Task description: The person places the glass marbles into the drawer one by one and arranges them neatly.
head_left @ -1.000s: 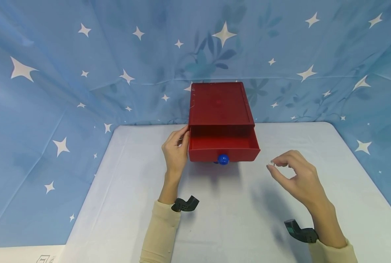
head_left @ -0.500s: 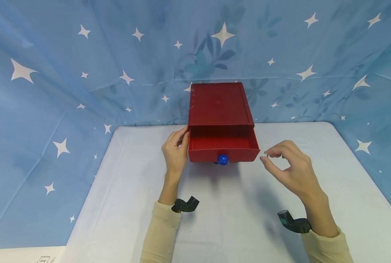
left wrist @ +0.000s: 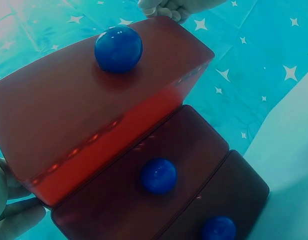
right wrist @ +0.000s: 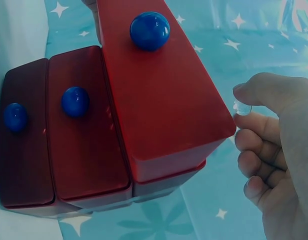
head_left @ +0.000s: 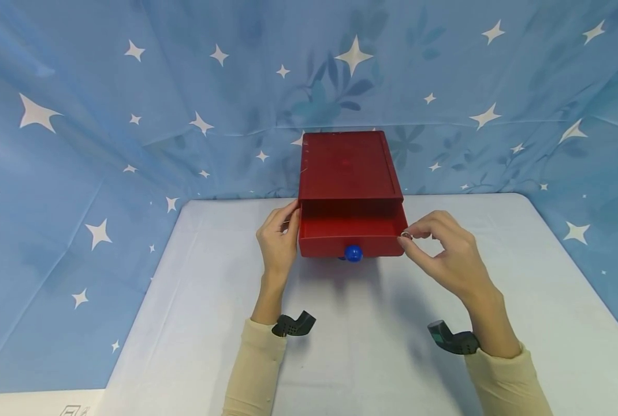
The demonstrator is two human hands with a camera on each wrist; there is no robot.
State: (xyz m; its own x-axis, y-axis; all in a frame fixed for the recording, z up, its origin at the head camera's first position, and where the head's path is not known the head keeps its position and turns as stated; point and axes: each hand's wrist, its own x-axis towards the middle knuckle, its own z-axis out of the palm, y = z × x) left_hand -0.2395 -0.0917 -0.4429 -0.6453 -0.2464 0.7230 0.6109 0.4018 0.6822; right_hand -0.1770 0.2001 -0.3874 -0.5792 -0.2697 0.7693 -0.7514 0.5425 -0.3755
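A red drawer cabinet [head_left: 347,164] stands in the middle at the back of the table, its top drawer [head_left: 352,245] pulled out. A blue ball knob [head_left: 353,253] sits on that drawer's front. My left hand [head_left: 278,240] touches the cabinet's left side with its fingertips, next to the drawer; fingers [left wrist: 21,217] show at the lower left in the left wrist view. Between thumb and forefinger my right hand [head_left: 446,254] pinches a small shiny ring [head_left: 406,235], partly hidden by the fingertips, close to the drawer's right front corner. The head view shows nothing inside the drawer's visible part.
Below the pulled-out drawer, two closed drawers with blue knobs [left wrist: 159,176] show in the wrist views. A white cloth covers the table [head_left: 340,358]. Behind hangs a blue star-patterned curtain [head_left: 236,81]. Both wrists wear dark camera mounts [head_left: 293,325].
My right hand has moved left and farther from me with the ring, from right of the drawer to its right front corner. The left hand and cabinet have stayed in place.
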